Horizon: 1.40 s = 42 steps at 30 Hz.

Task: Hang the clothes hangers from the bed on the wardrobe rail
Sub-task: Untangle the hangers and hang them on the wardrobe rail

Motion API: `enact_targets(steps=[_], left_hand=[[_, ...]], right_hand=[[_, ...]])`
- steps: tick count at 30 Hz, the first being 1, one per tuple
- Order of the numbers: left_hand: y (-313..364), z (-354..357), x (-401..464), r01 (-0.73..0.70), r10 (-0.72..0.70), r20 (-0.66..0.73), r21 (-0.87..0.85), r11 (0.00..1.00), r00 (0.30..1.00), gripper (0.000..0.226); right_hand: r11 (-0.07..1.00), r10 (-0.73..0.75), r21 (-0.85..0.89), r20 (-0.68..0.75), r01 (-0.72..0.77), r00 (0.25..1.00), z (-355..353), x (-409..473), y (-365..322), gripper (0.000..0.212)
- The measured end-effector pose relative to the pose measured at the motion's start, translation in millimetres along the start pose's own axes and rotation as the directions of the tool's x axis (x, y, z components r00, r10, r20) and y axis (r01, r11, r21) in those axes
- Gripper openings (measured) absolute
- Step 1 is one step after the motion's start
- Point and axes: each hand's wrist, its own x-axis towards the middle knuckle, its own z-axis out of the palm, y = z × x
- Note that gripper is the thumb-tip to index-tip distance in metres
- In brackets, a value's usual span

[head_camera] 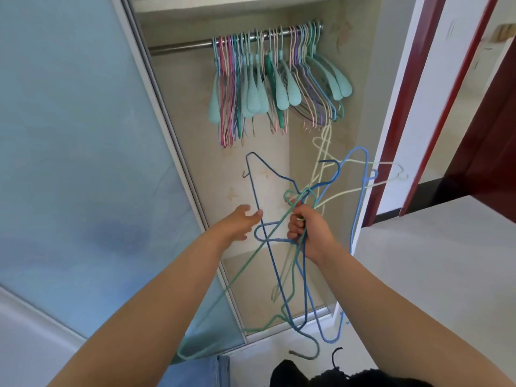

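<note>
Right hand (305, 230) clenched a tangled bundle of wire hangers (301, 247) below the rail (178, 47); left hand (241, 220) reached in, fingers relaxed. Best to free the dark-blue hanger (252, 188) before lifting.

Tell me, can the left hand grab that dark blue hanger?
Probably yes. The left hand is open beside the dark blue hanger, with nothing between them, though the hanger is tangled in the right hand's bunch.

No readable text anywhere, no labels, brands or numbers on the hangers (279, 79), the wardrobe rail (181, 47), the sliding door (69, 135) (frosted, plain), no signs
</note>
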Motion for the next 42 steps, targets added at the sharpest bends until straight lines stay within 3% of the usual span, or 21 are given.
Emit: enact_targets(steps=[1, 3, 4, 5, 8, 12, 16, 21, 25, 30, 34, 36, 40, 42], left_hand=[[-6.1, 4.9, 1.0, 0.076, -0.069, 0.063, -0.121, 0.99, 0.996, 0.054], [-15.7, 17.8, 0.7, 0.156, -0.123, 0.103, -0.427, 0.891, 0.987, 0.023], [-17.7, 23.8, 0.4, 0.136, -0.134, 0.045, -0.566, 0.813, 0.99, 0.015], [-18.0, 28.2, -0.1, 0.079, -0.145, -0.053, -0.634, 0.769, 0.988, 0.021], [-16.5, 34.5, 0.5, -0.191, -0.035, -0.354, -0.58, 0.792, 0.934, 0.032], [-6.1, 38.7, -7.2, -0.358, 0.123, -0.471, -0.451, 0.818, 0.874, 0.033], [-0.1, 48.2, -9.7, -0.361, 0.119, -0.476, -0.457, 0.813, 0.871, 0.033], [10.7, 61.3, -17.0, -0.36, 0.095, -0.462, -0.53, 0.768, 0.882, 0.032], [21.3, 75.2, -26.0, -0.464, 0.158, -0.561, -0.458, 0.758, 0.813, 0.03], [30.9, 87.9, -31.3, -0.544, 0.246, -0.665, -0.285, 0.789, 0.705, 0.031], [35.7, 99.6, -40.0, -0.573, 0.265, -0.688, -0.263, 0.777, 0.676, 0.027], [38.6, 104.6, -44.3, -0.561, 0.233, -0.684, -0.305, 0.77, 0.691, 0.026], [40.3, 106.8, -54.1, -0.425, 0.141, -0.55, -0.433, 0.795, 0.823, 0.024], [37.9, 109.0, -59.8, -0.363, 0.08, -0.517, -0.474, 0.802, 0.852, 0.025]], right_hand=[[1.0, 0.002, -0.02, 0.015, -0.002, 1.0, 2.0, -4.6, 1.0, 0.019], [0.998, 0.013, -0.059, 0.043, -0.011, 0.999, 4.0, -11.9, 2.8, 0.022], [0.998, 0.02, -0.068, 0.053, -0.017, 0.998, 3.3, -14.2, 3.4, 0.024], [0.997, 0.029, -0.072, 0.061, -0.024, 0.998, 2.0, -16.2, 3.7, 0.026], [0.991, 0.075, -0.112, 0.051, -0.069, 0.996, -4.7, -22.4, 5.6, 0.024], [0.996, 0.076, -0.06, 0.083, -0.071, 0.994, -12.5, -29.4, 9.2, 0.016], [0.999, 0.044, -0.026, 0.144, -0.041, 0.989, -15.3, -36.0, 0.1, 0.017], [0.993, -0.037, -0.106, 0.089, 0.047, 0.995, -21.9, -42.1, -16.9, 0.023], [0.995, 0.003, -0.101, 0.103, 0.008, 0.995, -33.6, -43.5, -26.0, 0.03], [0.998, -0.011, -0.065, 0.066, 0.015, 0.998, -47.6, -51.2, -36.4, 0.017], [0.999, -0.017, -0.04, 0.108, 0.022, 0.994, -61.6, -60.9, -45.6, 0.015], [0.998, -0.02, -0.06, 0.142, 0.028, 0.99, -63.5, -69.1, -50.3, 0.019], [0.981, -0.039, -0.175, 0.215, 0.078, 0.976, -66.8, -83.9, -53.4, 0.04], [0.967, -0.014, -0.243, 0.239, 0.073, 0.971, -72.4, -92.0, -54.4, 0.044]])
